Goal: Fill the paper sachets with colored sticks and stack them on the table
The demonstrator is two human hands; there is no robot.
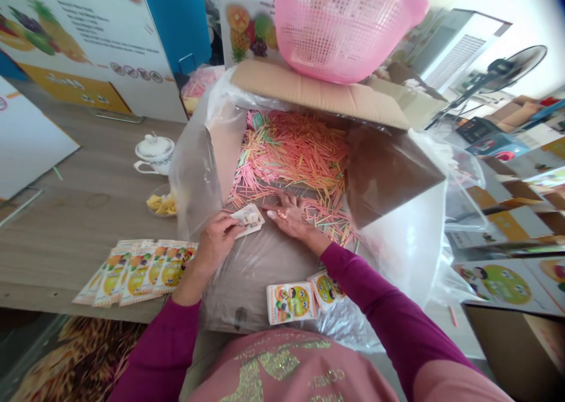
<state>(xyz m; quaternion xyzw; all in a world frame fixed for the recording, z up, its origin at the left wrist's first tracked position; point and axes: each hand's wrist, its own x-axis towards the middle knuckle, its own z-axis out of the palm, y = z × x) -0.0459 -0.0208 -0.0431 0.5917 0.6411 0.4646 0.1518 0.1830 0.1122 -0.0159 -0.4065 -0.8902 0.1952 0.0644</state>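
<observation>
Between the thumb and fingers of my left hand point(216, 241) is a small stack of printed cards point(252, 218), held just above the plastic sheet point(247, 266). My right hand point(292, 216), with a ring on one finger, lies palm down at the near edge of a heap of thin pink, orange and green sticks point(300, 149). Its fingers are spread and touch loose sticks; anything under the palm is hidden. The heap spills from a cardboard box point(318, 91) lined with clear plastic. Close to my body lie printed packets point(289, 303), below my right forearm.
More packets point(141, 269) lie fanned on the table point(39, 237) at left. Behind them stand a lidded white cup point(154, 152) and a small dish of yellow pieces point(161, 203). A pink basket point(339, 31) sits behind the box. At right are cartons point(507, 281) and a fan point(516, 69).
</observation>
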